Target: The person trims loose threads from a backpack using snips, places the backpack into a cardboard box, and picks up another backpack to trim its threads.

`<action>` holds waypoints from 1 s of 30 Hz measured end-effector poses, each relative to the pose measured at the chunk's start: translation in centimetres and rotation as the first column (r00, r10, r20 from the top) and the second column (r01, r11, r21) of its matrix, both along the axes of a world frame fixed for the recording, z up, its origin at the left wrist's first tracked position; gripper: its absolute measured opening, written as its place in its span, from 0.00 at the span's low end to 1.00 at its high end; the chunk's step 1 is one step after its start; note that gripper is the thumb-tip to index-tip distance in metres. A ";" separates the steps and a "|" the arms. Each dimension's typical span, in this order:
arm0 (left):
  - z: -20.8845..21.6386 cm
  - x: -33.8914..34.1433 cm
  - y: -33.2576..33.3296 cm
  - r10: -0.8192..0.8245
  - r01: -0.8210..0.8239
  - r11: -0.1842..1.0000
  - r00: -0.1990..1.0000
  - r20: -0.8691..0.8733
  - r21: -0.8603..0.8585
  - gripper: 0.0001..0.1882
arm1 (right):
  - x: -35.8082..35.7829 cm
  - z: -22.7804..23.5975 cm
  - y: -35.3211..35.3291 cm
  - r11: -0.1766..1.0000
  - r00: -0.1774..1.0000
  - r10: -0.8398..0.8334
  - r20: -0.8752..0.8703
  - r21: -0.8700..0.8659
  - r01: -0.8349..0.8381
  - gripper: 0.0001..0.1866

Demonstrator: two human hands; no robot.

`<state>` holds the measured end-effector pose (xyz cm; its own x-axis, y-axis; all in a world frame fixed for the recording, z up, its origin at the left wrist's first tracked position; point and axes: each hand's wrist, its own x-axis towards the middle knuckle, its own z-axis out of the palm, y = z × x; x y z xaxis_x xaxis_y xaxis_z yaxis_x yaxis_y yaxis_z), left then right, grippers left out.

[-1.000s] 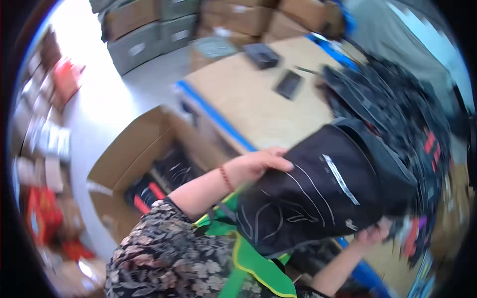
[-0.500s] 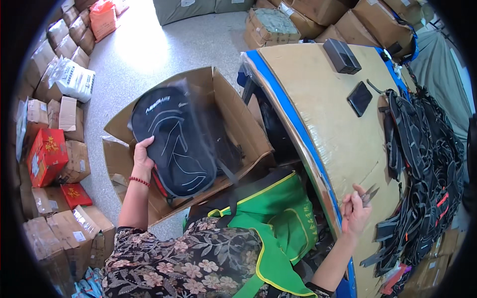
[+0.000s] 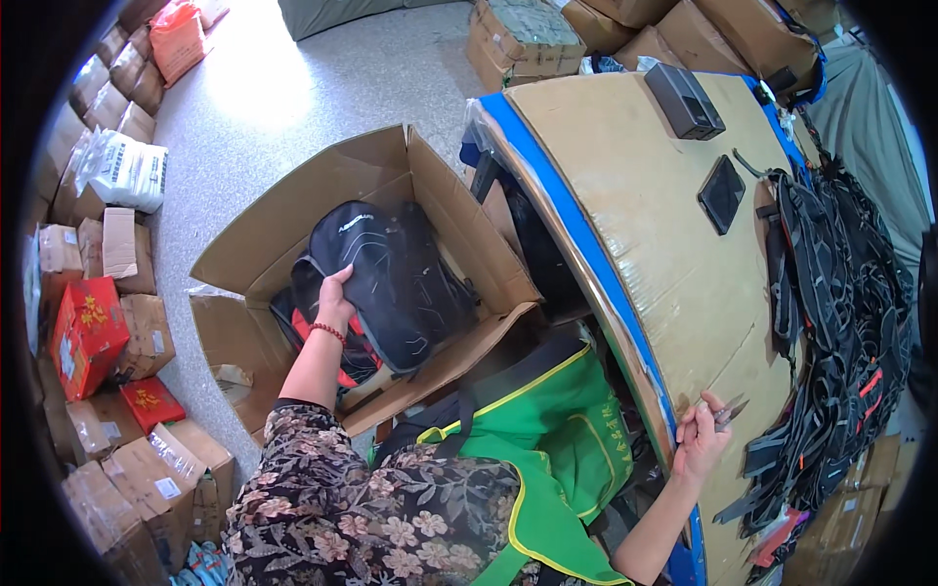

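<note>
My left hand [image 3: 334, 301], with a red bead bracelet at its wrist, grips the edge of a black backpack [image 3: 381, 256] with pale curved lines. The backpack is down inside an open cardboard box [image 3: 283, 205], lying over other black and red bags [image 3: 360, 359] that show at its near left side. Over the cardboard-covered table, my right hand [image 3: 698, 445] is closed around small thread snips [image 3: 731, 414], whose pointed blades stick out past the fingers. Most of the snips' handle is hidden by the fingers.
On the table [image 3: 625, 195] lie a dark box-shaped device [image 3: 684, 101], a black phone [image 3: 721, 195] and a heap of black backpacks [image 3: 840, 313] along the right. A green apron [image 3: 547, 420] hangs before me. Cartons [image 3: 137, 479] line the left.
My left hand has moved right and brought the backpack farther down into the box, uncovering red and black bags beside it. The right hand still holds the snips over the table.
</note>
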<state>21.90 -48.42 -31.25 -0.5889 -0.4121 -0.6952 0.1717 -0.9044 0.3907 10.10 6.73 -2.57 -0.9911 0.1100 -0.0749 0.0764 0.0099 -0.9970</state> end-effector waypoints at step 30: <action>32.7 -28.5 17.0 -0.333 -0.424 -0.291 0.885 -0.325 -0.858 0.20 | -3.7 0.7 17.0 0.802 0.835 -0.479 -0.273 0.250 0.542 0.08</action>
